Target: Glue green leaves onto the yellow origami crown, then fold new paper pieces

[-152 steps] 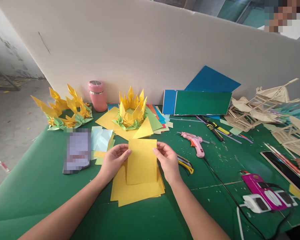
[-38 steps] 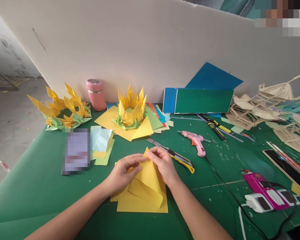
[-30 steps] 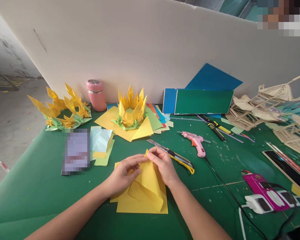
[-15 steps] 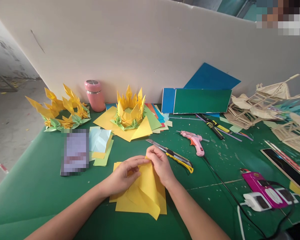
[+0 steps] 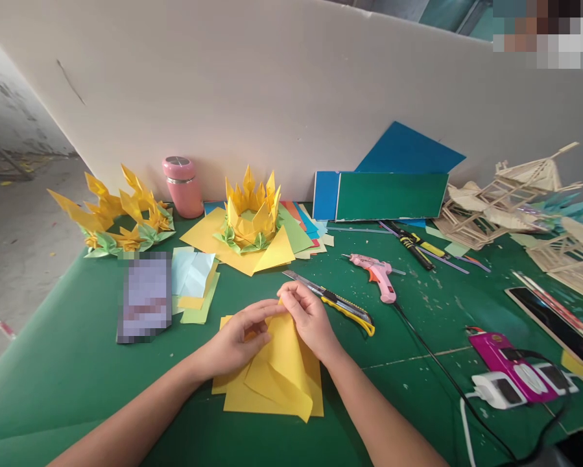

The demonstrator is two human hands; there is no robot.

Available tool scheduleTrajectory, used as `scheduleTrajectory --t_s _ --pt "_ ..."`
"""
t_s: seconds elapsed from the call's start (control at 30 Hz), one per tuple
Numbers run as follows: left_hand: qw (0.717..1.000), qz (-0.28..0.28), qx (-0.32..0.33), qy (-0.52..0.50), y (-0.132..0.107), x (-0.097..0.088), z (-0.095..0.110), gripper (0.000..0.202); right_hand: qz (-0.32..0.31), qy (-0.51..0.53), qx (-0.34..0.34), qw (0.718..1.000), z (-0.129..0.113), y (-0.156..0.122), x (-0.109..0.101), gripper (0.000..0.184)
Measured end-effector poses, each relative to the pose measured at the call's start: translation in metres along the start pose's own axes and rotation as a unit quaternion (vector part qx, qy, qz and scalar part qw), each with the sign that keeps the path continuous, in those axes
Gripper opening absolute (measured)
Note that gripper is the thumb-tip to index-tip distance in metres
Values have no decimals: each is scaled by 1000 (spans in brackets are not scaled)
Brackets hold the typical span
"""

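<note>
A yellow sheet of paper point(image 5: 284, 363), partly folded over, is held up at its top corner between my hands. My right hand point(image 5: 308, 318) pinches that corner with thumb and forefinger. From the other side my left hand point(image 5: 242, 337) grips the paper's left edge, its fingertips close to the right hand's. Beneath lie more yellow sheets point(image 5: 242, 403) flat on the green table point(image 5: 174, 402). Just beyond my right hand rests a yellow utility knife point(image 5: 347, 311) with its blade out.
Farther back stand two yellow paper crowns point(image 5: 252, 224) and a pink flask point(image 5: 183, 188). A pink glue gun point(image 5: 376, 272) lies to the right, its cord running toward a magenta power strip point(image 5: 512, 366). Stick models point(image 5: 486, 207) crowd the far right. A board point(image 5: 272, 84) closes off the back.
The yellow sheet's lower corner has risen slightly. Both hands keep hold at the top with almost no movement, and the whole view has shifted a little.
</note>
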State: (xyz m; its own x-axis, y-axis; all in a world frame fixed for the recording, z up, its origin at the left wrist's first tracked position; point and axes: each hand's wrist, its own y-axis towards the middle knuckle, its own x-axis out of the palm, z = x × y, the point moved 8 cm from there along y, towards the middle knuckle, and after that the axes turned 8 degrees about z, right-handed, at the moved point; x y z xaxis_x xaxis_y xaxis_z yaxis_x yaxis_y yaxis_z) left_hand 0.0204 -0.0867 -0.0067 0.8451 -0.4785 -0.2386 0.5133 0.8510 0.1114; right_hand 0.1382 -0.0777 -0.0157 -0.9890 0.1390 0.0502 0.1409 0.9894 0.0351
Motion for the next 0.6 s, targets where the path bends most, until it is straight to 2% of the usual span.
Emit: scheduleTrajectory --t_s 0.13,0.27,0.43,0.6 --pt "998 50 1 -26 2 -8 -3 46 -19 8 44 999 8 -2 3 39" --pt "997 68 1 -44 1 -11 -5 44 -36 -27 51 998 8 -3 4 37" --pt "991 92 -30 -87 3 -20 -11 42 -68 -60 59 994 8 -2 3 32" --pt "964 205 -82 -149 6 -49 -23 43 -90 -114 51 988 5 0 -2 28"
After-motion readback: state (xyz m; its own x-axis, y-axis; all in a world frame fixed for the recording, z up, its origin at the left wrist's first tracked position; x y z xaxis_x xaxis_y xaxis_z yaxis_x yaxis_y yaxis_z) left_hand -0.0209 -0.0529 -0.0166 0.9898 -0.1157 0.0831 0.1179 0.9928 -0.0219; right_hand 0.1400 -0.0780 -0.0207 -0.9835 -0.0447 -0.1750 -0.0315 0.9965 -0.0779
